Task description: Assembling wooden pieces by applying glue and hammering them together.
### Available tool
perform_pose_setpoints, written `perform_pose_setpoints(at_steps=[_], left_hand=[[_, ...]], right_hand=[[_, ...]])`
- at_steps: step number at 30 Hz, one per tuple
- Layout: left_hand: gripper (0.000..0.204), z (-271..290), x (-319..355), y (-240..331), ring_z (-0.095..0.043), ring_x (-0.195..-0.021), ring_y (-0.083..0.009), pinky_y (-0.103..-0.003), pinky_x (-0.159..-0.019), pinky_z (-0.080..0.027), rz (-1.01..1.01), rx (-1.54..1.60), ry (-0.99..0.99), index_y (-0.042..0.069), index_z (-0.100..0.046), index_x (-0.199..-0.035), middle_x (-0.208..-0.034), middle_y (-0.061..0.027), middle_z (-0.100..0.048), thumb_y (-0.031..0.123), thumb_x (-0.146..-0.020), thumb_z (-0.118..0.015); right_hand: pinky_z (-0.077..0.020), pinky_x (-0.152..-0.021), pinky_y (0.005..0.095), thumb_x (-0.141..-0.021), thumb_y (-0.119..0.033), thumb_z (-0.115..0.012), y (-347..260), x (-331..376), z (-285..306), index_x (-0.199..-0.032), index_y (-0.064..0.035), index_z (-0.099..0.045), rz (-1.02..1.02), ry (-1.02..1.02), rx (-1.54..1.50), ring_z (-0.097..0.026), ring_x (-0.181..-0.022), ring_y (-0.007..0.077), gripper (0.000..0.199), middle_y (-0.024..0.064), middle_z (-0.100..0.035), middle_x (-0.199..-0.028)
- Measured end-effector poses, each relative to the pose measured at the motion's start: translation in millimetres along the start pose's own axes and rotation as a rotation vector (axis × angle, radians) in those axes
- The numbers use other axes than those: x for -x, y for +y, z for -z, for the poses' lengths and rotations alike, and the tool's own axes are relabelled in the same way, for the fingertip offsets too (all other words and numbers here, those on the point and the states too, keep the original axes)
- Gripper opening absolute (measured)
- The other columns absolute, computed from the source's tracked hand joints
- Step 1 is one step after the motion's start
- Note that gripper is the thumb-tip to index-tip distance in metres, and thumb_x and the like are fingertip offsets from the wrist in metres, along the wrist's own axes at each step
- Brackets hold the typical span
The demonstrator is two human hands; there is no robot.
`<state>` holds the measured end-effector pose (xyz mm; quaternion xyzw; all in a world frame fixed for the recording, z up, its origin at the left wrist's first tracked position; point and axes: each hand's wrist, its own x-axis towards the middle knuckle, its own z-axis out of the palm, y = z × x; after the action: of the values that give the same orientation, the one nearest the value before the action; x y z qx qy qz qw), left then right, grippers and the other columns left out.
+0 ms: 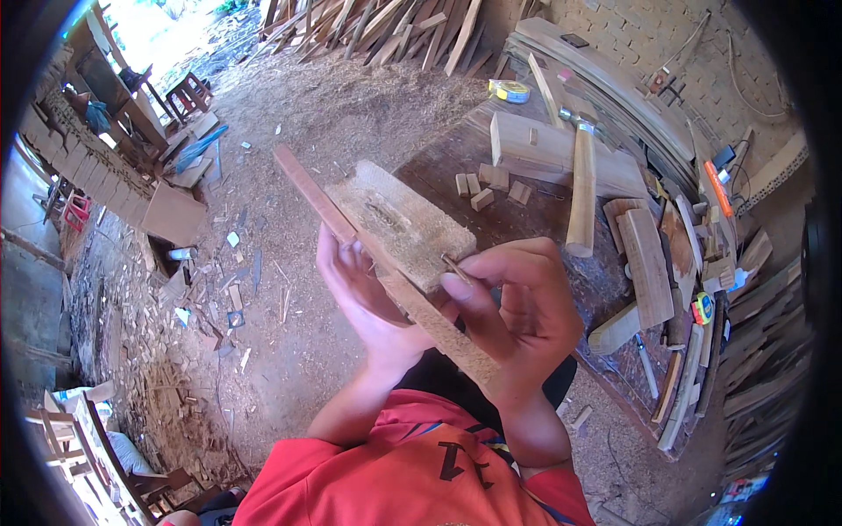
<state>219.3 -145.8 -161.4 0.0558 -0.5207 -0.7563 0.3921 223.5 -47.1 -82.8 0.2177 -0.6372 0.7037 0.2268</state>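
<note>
In front of my chest, my left hand is wrapped from beneath around a wooden piece. It has a pale, rough-faced wooden block set against a long narrow wooden strip, and both are tilted. A slot-like hollow shows in the block's face. Thumb and forefinger of my right hand pinch a thin brown pin at the block's near right corner. Whether the pin is wood or metal, I cannot tell. My right palm is beside the strip's near end, and part of my left fingers is hidden behind the wood.
On the dark workbench to the right lie a hammer, a thick plank, several small wood blocks and a tape measure. Scraps litter the floor at left. A pile of boards is at the back.
</note>
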Motion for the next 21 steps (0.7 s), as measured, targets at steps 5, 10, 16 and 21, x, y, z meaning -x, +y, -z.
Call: perform_pose_setpoints(at_steps=[5,10,16,21], left_hand=[[0.108,1,-3,-2,-0.062,-0.109,-0.0237,-0.037,-0.086,-0.056,-0.182,-0.129,-0.014,0.008,-0.025,-0.152,-0.128,-0.0125,-0.049,0.042,-0.073,-0.090],[0.127,7,-7,-5,-0.061,-0.110,-0.0239,-0.039,-0.089,-0.055,-0.184,-0.078,-0.038,0.007,-0.024,-0.152,-0.130,-0.0118,-0.049,0.058,-0.061,-0.095],[0.137,20,-5,-8,-0.040,-0.139,-0.0306,-0.046,-0.117,-0.031,-0.122,-0.082,-0.110,-0.001,-0.016,-0.155,-0.149,-0.0167,-0.036,0.036,-0.053,-0.100],[0.140,20,-4,-8,-0.040,-0.140,-0.0310,-0.046,-0.117,-0.031,-0.060,0.010,-0.147,0.000,-0.016,-0.156,-0.150,-0.0167,-0.035,0.038,-0.051,-0.101]], right_hand=[[-0.0502,-0.066,0.0247,-0.079,0.008,-0.081,7,2,0,-0.099,0.0006,-0.072,0.038,-0.033,-0.033,-0.063,-0.076,0.0123,0.023,0.0081,-0.065,-0.094],[-0.0508,-0.065,0.0260,-0.082,0.009,-0.078,11,3,1,-0.100,0.0007,-0.070,0.048,-0.054,0.030,-0.063,-0.076,0.0134,0.021,0.0088,-0.064,-0.094],[-0.0507,-0.063,0.0290,-0.083,0.006,-0.076,10,3,3,-0.098,-0.0023,-0.068,0.068,-0.116,0.111,-0.063,-0.075,0.0157,0.019,0.0081,-0.063,-0.091],[-0.0500,-0.062,0.0292,-0.085,0.002,-0.075,11,-4,6,-0.098,-0.0036,-0.066,0.288,-0.190,0.303,-0.061,-0.076,0.0188,0.017,0.0074,-0.063,-0.092]])
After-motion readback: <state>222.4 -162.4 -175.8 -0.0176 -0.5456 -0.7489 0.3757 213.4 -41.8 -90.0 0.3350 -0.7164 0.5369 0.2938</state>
